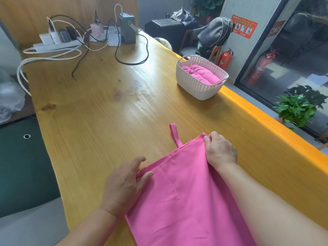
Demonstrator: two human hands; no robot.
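Flat pink fabric cloth lies on the yellow wooden tabletop, well short of the white perforated plastic basket. Left hand pinches its near-left corner; right hand grips the far corner. Pink loop strap protrudes from the cloth's far edge.

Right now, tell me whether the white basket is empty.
No, the white basket holds folded pink cloth that fills much of its inside.

Bright daylight from right window, glare on table, wide-angle edge bending, slightly soft
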